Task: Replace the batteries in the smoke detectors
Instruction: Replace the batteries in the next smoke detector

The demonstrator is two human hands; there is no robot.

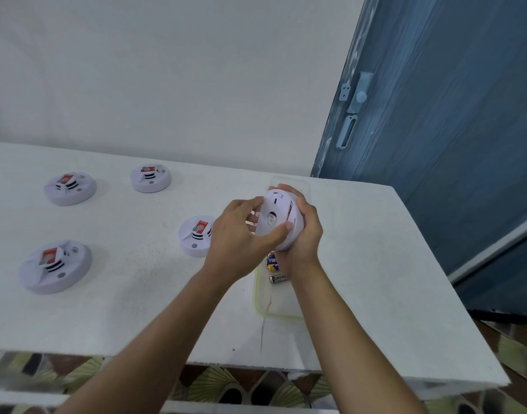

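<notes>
Both hands hold one white smoke detector (275, 218) up above the table, its flat back plate turned toward me. My right hand (304, 234) cups the detector's body from the right. My left hand (241, 234) grips the back plate, thumb across its lower edge and fingers behind its left rim. A thin gap shows between plate and body. Under my hands, several AA batteries (276, 277) lie in a clear tray (274, 306) with a green rim.
Several other white smoke detectors with red stickers lie on the white table (136, 309): one just left of my hands (195, 236), two at the far left (69, 186) (56, 265), one at the back (150, 176). A blue door (450, 130) stands on the right.
</notes>
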